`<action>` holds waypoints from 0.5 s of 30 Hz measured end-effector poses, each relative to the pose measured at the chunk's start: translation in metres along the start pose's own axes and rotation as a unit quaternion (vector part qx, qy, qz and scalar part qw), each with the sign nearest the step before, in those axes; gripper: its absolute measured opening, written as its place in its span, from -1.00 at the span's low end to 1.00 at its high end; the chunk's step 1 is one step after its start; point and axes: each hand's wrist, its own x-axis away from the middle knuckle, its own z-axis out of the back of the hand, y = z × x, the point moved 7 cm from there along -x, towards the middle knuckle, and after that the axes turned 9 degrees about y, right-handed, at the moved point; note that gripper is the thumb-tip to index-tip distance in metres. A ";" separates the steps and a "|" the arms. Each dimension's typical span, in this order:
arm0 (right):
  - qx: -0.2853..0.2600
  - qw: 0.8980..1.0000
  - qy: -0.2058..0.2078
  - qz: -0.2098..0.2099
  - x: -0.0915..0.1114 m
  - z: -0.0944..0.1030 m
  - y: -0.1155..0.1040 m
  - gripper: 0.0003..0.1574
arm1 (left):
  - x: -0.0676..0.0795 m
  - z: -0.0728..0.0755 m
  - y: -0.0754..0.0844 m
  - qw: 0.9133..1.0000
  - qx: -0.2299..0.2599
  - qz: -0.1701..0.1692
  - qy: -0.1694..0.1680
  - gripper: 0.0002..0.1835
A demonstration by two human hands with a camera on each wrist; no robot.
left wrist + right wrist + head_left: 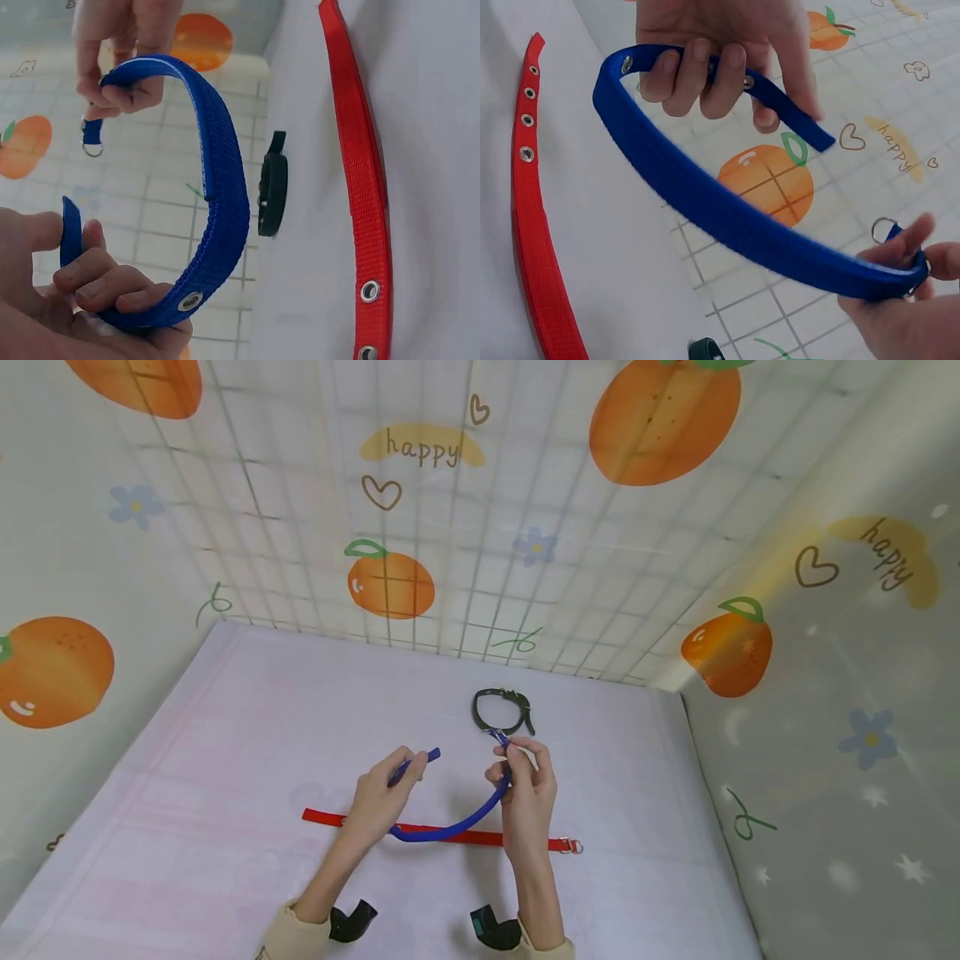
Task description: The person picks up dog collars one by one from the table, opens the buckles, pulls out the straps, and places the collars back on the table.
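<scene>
A blue webbing collar [454, 830] with metal eyelets hangs in a curve between both hands, above the table. My left hand [381, 795] grips its eyeleted strap, fingers curled round it, and the tip sticks out past the thumb. My right hand [531, 797] pinches the other end beside the metal D-ring [885, 229]; the fingers partly hide the fittings there. Below them, a red collar [360, 172] with eyelets lies stretched out flat on the table. Farther back, a dark collar [476, 714] rests buckled into a loop.
A pale cloth covers the table [247, 718]. Behind it stands a wire grid [480, 627] under a translucent sheet printed with oranges, and printed sheets hang at both sides. Two black angled pieces [354, 922] show near the sleeves.
</scene>
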 end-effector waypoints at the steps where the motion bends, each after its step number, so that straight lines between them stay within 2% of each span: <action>1: 0.000 1.000 -0.001 0.000 -0.001 0.001 0.000 -0.72 | -0.001 0.001 -0.002 1.000 0.012 0.005 -0.002 -0.63; 4: -0.001 1.000 -0.001 0.000 -0.003 0.005 -0.001 -0.65 | -0.001 0.004 -0.006 0.997 0.074 0.035 -0.015 -0.62; 9: 0.003 1.000 -0.001 0.010 -0.008 0.012 -0.005 -0.57 | -0.005 0.012 -0.016 0.977 0.192 0.086 -0.034 -0.60; 15: 0.020 0.999 0.022 0.012 -0.014 0.025 -0.006 -0.57 | -0.008 0.029 -0.032 0.954 0.269 0.129 -0.013 -0.65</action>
